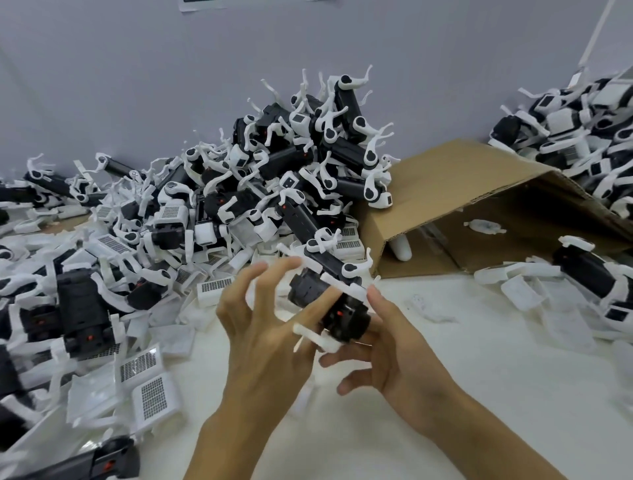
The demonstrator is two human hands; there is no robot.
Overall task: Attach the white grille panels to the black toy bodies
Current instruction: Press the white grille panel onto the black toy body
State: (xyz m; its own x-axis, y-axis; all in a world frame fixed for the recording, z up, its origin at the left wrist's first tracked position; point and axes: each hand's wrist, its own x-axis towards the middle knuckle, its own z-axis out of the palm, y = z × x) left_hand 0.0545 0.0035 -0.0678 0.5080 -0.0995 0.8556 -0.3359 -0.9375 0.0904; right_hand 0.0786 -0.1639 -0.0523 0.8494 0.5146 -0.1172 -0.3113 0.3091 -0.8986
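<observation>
Black toy bodies (287, 164): large heap at back of table (462, 394), centre-left. Cardboard box (445, 192): on side, right. White grille panels (156, 394): loose, near left. One black body (329, 298): held mid-air. Right hand (394, 349): fingers curled round body. Left hand (263, 329): fingers spread, relaxed. Step: seating panel, seemingly; next needs alignment, firm press.

A brown cardboard box (445, 192) lies on its side on the white table (479, 394), with its open mouth turned toward the camera. Inside the box, a small white object (401, 249) stands near the left wall, and it is too blurred to identify. Behind everything rises a plain grey wall (171, 68). A white paper sheet (202, 4) hangs at its top edge.
</observation>
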